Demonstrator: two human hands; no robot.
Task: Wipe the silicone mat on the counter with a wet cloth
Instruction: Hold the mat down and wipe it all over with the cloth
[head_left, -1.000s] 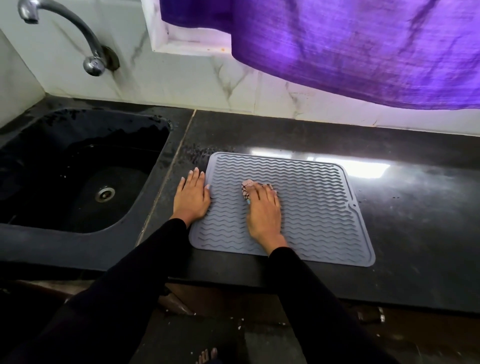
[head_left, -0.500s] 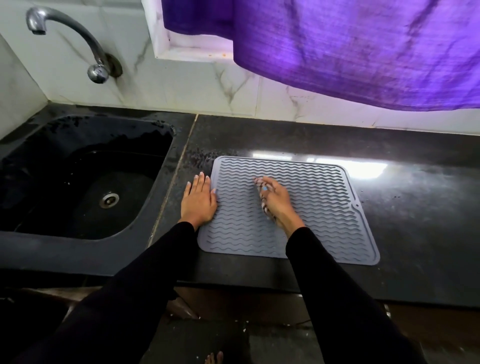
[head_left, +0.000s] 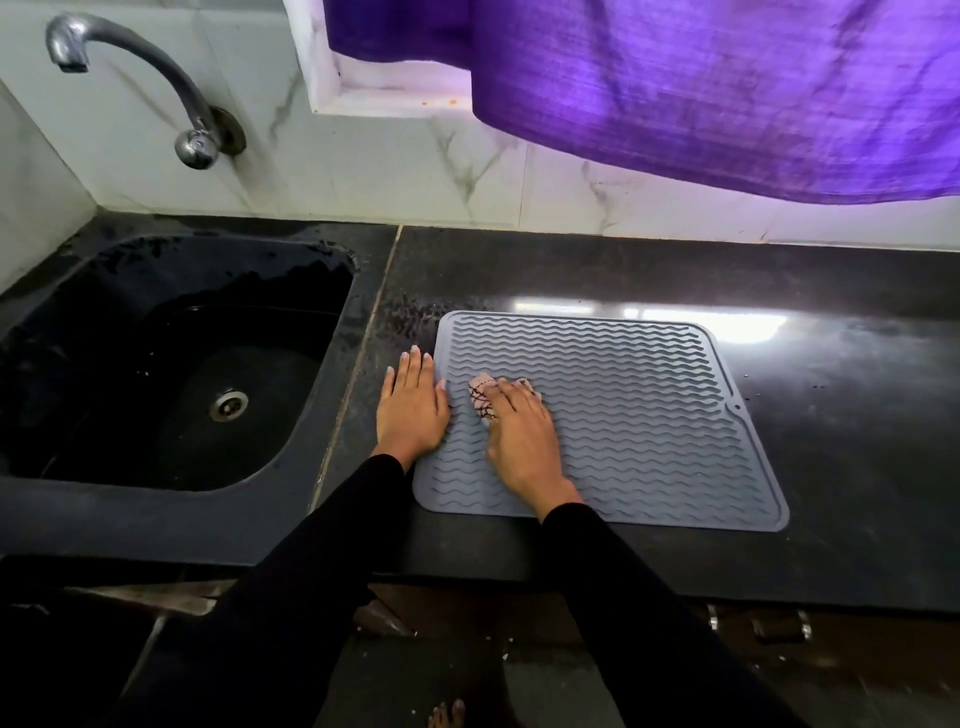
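Dark polished counter (head_left: 841, 415) carries the grey wave-ribbed silicone mat (head_left: 649, 410), right of the black sink (head_left: 171, 374). Since half a second ago, I see my right hand (head_left: 522, 441) has slid leftward, fingers pressing the crumpled checked cloth (head_left: 480, 397) down. My left hand (head_left: 410, 410) stays flat, open, pinning the mat's left edge.

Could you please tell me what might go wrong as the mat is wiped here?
The left hand pins only the mat's left edge, so hard strokes might shift or buckle the free right side. The small cloth under the right hand may skip grooves between the wavy ridges.
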